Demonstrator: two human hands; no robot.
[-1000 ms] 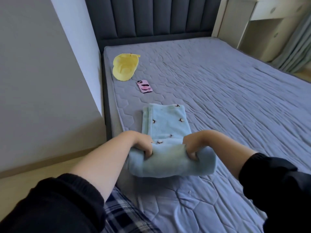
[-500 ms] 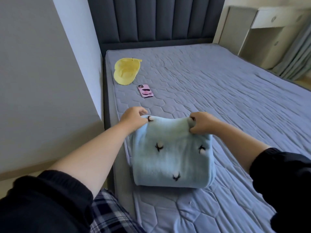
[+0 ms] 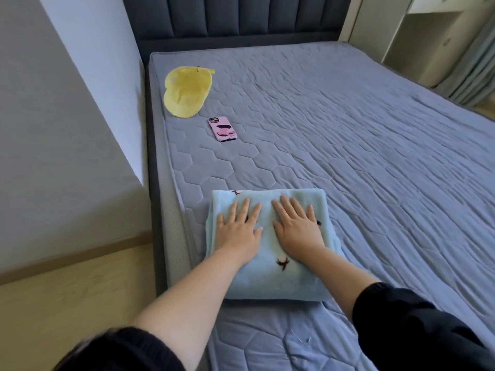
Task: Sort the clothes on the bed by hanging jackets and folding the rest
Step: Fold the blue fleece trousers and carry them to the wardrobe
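Near the left edge of the quilted grey bed (image 3: 361,156), the folded pale-blue garment (image 3: 270,282) lies as a thick, soft rectangle under both palms. It sits close to the side — a sideways push could slide it off, and the plush layers may spring open once the pressure lifts. The left hand (image 3: 238,231) and right hand (image 3: 297,231) lie flat, fingers spread, pinching nothing. Farther up lie a floppy yellow cap (image 3: 187,92) and a smooth, rigid pink phone (image 3: 222,129) — neither touching the fabric.
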